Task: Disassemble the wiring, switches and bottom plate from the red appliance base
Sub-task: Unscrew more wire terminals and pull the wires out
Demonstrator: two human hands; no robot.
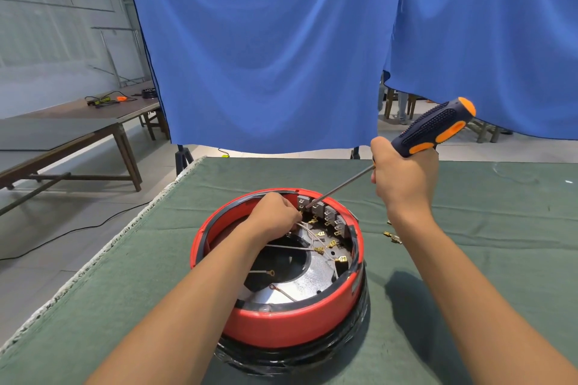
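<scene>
- Red appliance base (281, 327): a round, open-topped shell standing on the green cloth of the tabletop (469, 228), near its front edge; a band of black wrapping (291, 356) surrounds its lower part. No brand, label or writing can be read on it.
- Contents of the base: a shiny metal bottom plate (308, 283) with a dark round opening at its centre; a row of grey switches (322, 211) set against the far inner wall; thin white wires (308, 236) ending in brass connectors (319, 249), several lying loose across the plate.
- Left hand (273, 212): reaches down inside the base at the far side, its fingers curled and pinching the white wires just beside the switches.
- Right hand (405, 173): raised above the tabletop behind the base, clenched round the lower part of the handle of a screwdriver (433, 130); the handle is dark blue with orange inserts.
- The screwdriver's steel shaft (341, 186) slants down and left, its tip meeting the leftmost switch.
- Loose brass connectors (391, 236) lie on the cloth to the right of the base, well apart from it.
- Background: a blue curtain (266, 56) hangs behind the tabletop; wooden benches (78, 134) stand at left.
</scene>
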